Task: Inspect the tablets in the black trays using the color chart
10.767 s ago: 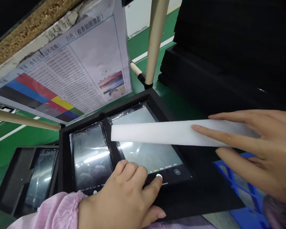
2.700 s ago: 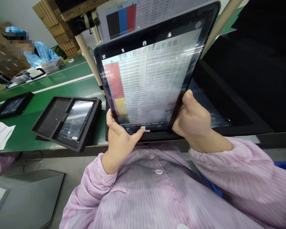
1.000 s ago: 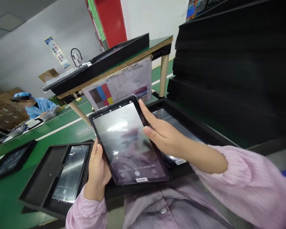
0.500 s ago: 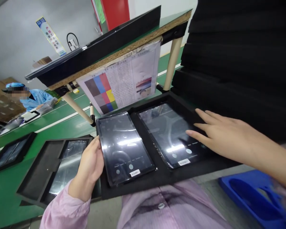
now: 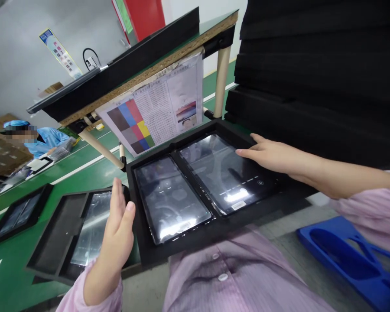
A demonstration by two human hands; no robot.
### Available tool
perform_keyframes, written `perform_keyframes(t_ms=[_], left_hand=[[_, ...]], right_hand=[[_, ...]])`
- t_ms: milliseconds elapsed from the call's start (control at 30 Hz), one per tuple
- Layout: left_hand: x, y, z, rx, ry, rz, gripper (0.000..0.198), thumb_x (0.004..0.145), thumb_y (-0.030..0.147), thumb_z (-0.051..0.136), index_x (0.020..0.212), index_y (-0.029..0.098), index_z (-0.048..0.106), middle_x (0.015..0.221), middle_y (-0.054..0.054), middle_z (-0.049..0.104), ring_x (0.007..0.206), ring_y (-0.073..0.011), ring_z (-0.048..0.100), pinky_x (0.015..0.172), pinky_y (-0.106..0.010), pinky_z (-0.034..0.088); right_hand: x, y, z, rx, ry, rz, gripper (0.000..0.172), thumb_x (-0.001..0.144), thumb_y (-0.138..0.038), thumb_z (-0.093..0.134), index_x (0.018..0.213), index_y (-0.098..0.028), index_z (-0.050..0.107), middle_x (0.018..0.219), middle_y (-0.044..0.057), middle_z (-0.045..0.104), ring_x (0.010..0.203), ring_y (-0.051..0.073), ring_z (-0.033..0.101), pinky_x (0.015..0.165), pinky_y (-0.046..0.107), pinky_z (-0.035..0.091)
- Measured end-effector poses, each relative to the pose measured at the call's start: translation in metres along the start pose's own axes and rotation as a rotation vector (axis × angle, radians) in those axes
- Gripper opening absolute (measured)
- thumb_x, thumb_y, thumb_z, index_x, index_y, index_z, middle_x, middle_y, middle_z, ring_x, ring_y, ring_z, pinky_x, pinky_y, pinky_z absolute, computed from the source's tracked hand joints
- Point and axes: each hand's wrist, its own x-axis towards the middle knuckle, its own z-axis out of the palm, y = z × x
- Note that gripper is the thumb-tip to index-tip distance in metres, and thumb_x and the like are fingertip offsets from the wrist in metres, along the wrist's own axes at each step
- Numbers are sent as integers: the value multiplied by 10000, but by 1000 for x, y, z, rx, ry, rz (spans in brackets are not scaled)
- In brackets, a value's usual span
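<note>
A black foam tray (image 5: 139, 242) lies in front of me on the green bench, with two tablets side by side in it. The left tablet (image 5: 170, 197) and the right tablet (image 5: 224, 173) both lie flat, screens lit. My left hand (image 5: 117, 234) stands open, fingers straight, against the tray's left edge and holds nothing. My right hand (image 5: 269, 154) lies open with fingers stretched over the tray's right rim, next to the right tablet's far corner.
A second black tray (image 5: 56, 234) with one tablet (image 5: 92, 227) sits to the left, and a third tray (image 5: 16, 214) further left. A colour test chart (image 5: 156, 110) hangs under a raised shelf. Stacked black foam trays (image 5: 312, 73) rise at right. A blue bin (image 5: 351, 255) is below. Another person (image 5: 35, 138) works far left.
The tablet I held up is back in the tray's left slot. My left hand has let go and opened. My right hand moved to the tray's right rim.
</note>
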Motion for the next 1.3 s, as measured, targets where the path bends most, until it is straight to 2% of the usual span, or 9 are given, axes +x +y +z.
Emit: perform_keyframes(t_ms=[133,300,433,600,733,800,933,1100,1300], left_hand=[[-16,-19,-2,301,-47,104,701,987,465,474,1587,329,139,1683,-24,137,1549,-224,88,1262,-445,58],[-35,-45,7,354,2,81,684,984,447,482,1580,277,191,1673,-76,172,1551,-252,76,1253,-488,57],[-42,-46,14,263,79,109,634,975,410,512,1548,253,292,1652,-91,239,1540,-245,148,1254,-447,80],[-42,-45,16,279,76,136,626,974,393,517,1541,238,305,1637,-104,268,1529,-248,180,1248,-449,110],[-43,-48,15,350,69,172,610,993,390,473,1551,249,271,1627,-117,278,1510,-264,222,1233,-467,159],[-43,-47,16,363,77,183,591,996,387,468,1543,253,290,1607,-123,314,1493,-269,258,1224,-467,181],[-45,-39,14,352,106,223,547,980,366,515,1498,253,380,1548,-127,404,1450,-274,332,1207,-463,216],[-56,-20,20,206,97,269,511,963,323,554,1459,275,441,1496,-113,471,1399,-278,418,1167,-446,304],[-52,6,61,-84,-105,171,836,906,382,645,1577,269,158,1603,-128,320,1437,-284,386,1157,-429,358]], right_hand=[[-8,-15,-13,43,-13,-73,496,966,-463,330,1085,-215,743,1593,22,251,1447,229,336,1196,352,313],[-8,-16,-6,-150,65,-126,381,864,-489,524,851,-183,750,1606,31,190,1522,287,95,1227,564,-2],[-5,-12,13,-152,50,-152,403,864,-478,505,747,-155,717,1595,56,230,1519,252,130,1231,502,129],[-14,-22,1,53,128,-59,438,917,-437,394,1037,-152,704,1562,78,327,1470,271,278,1223,462,236],[-36,-34,-15,543,-147,-72,533,941,-536,397,1395,-265,461,1278,91,608,1013,222,668,830,339,587],[-42,-36,-15,777,-259,-34,638,921,-532,489,1499,-330,310,1247,93,623,908,211,686,694,288,593],[-38,-28,-8,805,-239,-12,826,817,-399,654,1548,-350,273,1447,133,475,947,233,684,667,265,596],[-52,-23,-17,870,-56,-128,1024,643,-382,766,1553,-280,311,1454,142,469,1116,308,633,883,392,595],[-95,-47,8,946,212,-504,1047,709,-480,755,1575,-284,202,1578,54,293,1426,260,370,1221,441,298]])
